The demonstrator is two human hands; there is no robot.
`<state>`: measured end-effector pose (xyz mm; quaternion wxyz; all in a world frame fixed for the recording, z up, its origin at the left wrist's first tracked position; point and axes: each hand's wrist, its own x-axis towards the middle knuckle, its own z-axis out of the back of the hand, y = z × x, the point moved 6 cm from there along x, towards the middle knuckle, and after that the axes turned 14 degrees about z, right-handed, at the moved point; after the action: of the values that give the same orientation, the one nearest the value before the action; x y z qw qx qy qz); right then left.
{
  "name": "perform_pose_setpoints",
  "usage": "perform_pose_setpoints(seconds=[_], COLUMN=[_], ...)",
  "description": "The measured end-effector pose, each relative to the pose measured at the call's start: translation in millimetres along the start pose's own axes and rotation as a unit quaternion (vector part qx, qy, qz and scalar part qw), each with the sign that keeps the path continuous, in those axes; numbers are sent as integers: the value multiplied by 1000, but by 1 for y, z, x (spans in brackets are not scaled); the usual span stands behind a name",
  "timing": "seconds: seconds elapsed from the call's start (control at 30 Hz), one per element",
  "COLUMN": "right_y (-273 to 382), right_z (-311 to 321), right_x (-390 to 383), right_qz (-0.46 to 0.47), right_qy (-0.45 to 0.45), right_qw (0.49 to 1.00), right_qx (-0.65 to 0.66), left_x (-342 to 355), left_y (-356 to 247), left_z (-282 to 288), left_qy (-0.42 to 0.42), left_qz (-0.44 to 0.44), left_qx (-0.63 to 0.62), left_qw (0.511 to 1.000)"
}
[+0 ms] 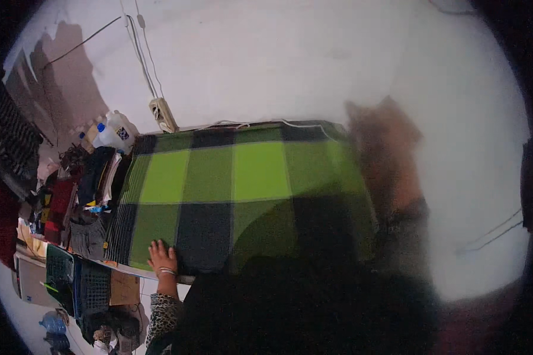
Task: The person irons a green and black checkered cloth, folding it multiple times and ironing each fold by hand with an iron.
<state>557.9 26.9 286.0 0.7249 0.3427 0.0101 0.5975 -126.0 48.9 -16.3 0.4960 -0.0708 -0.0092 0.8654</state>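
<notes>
A large cloth [260,171] in bright green, dark green and near-black checks is spread over a table-like surface against the wall. My left hand [163,258] lies flat on its near left edge, fingers apart and holding nothing. A bracelet and a spotted sleeve show on that arm. Toward the right, a large blurred brown shape above a dark sleeve appears to be my right hand [388,160], raised close to the camera over the cloth's right end. Its fingers are smeared, so I cannot make out whether it holds anything. Deep shadow covers the cloth's near right part.
Folded clothes [95,177] are piled left of the cloth, with a translucent jug [115,131] behind them. A power strip [163,115] with cables hangs at the wall. Below left stand a dark plastic basket [93,287] and a cardboard box [124,288].
</notes>
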Motion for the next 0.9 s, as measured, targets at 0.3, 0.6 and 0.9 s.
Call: perform_pose_setpoints(seconds=[0.3,0.6,0.9], right_y=[-59,13,-23], right_z=[-33,-26,-47], right_x=[-37,-68,-69], right_qz=[-115,-142,-114], right_qy=[5,74,-33], right_qw=[913,976,936], right_qx=[391,146,333], left_x=[132,144,170], left_y=[148,193,231], left_z=[2,19,20], left_qy=[-32,15,-39], left_qz=[146,340,360], left_qx=[-82,-191,-321], left_qw=[985,921,875])
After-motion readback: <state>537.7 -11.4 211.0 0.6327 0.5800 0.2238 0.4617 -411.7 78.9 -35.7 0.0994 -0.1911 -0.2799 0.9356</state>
